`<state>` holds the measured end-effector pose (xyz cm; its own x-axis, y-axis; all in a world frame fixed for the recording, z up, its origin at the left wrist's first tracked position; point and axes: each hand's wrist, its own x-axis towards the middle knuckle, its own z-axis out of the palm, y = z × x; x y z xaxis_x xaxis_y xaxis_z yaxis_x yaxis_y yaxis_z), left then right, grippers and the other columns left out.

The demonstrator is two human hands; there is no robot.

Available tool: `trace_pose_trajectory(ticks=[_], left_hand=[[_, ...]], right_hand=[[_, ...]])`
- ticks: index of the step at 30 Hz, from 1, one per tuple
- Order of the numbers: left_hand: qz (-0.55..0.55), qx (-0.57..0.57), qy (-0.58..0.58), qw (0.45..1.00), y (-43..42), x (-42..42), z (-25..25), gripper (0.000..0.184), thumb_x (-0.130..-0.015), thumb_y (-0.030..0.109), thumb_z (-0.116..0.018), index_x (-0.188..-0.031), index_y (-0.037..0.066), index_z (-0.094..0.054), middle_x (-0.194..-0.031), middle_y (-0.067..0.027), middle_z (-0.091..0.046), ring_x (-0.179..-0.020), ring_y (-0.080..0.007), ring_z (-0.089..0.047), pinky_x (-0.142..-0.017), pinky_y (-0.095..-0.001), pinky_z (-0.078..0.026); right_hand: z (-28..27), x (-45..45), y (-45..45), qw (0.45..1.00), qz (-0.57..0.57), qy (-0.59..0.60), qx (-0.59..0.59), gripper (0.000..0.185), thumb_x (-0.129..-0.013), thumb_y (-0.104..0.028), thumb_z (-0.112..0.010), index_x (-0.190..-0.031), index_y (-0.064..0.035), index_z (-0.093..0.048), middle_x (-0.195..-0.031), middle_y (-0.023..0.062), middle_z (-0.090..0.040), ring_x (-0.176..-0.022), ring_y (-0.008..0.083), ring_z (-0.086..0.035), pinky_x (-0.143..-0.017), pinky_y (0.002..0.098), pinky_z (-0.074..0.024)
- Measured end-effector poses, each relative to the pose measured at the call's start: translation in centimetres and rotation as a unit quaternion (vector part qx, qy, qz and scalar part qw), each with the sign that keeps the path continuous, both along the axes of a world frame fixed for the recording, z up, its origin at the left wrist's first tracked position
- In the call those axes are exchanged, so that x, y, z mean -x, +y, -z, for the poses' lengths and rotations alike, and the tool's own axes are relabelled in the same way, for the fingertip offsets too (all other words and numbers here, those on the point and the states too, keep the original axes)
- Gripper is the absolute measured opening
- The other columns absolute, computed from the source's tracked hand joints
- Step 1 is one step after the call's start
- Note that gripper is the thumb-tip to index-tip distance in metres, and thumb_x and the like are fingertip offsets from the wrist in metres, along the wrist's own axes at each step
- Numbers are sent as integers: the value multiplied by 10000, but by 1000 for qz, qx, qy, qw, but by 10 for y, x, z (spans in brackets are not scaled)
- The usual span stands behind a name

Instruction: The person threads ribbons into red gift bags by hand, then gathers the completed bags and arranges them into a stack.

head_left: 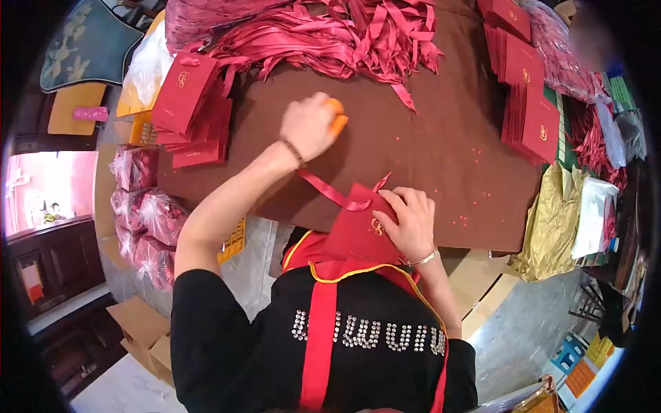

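My left hand (pixel 310 127) is closed around an orange object (pixel 336 118) just above the brown tabletop. Most of it is hidden in the fist, so its kind does not show. My right hand (pixel 410 224) grips the right edge of a red paper gift bag (pixel 348 230) with a gold logo, thumb across its front. The bag is tilted at the table's near edge, against the red apron. A red ribbon (pixel 320 186) is looped at the bag's top. One end runs up toward my left wrist, and a short end sticks up beside my right hand.
A heap of red ribbons (pixel 310 45) lies at the far side of the brown table (pixel 441 138). Red bags are stacked at left (pixel 186 103) and right (pixel 527 89). Small red scraps dot the cloth. Plastic-wrapped bundles (pixel 148 213) sit left; gold wrapping (pixel 551 220) hangs right.
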<state>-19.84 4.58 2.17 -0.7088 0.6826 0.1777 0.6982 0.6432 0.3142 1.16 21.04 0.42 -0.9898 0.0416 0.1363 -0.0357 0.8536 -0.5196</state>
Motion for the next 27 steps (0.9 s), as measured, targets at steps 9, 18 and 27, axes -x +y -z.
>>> trace_pose_trajectory(ticks=[9,18,27], left_hand=[[-180,97,-55,977,-63,-11,15,333,-830,374,-620,-815,41,-597,-841,-168,-622,-731,-372,-609,-626,-438,-478],[-102,-144,-224,958,-64,-24,21,110,-892,125,-563,-918,18,-554,-784,-124,-616,-647,-203,-607,-599,-292,-482],[93,-123,-589,793,7,-113,-20,200,-897,87,-541,-1077,24,-602,-837,-60,-646,-729,-126,-621,-668,-252,-497]], right_hand=[[1,-38,17,993,111,-40,-21,399,-694,-285,-745,-1031,-103,-630,-1022,65,-551,-918,242,-526,-758,366,-425],[-2,-43,4,973,178,-65,134,359,-711,-174,-754,-1016,-59,-603,-1014,83,-520,-576,164,-555,-549,291,-491],[13,-51,10,967,159,-33,197,345,-704,-114,-759,-964,-7,-558,-1030,97,-496,-604,122,-545,-552,260,-483]])
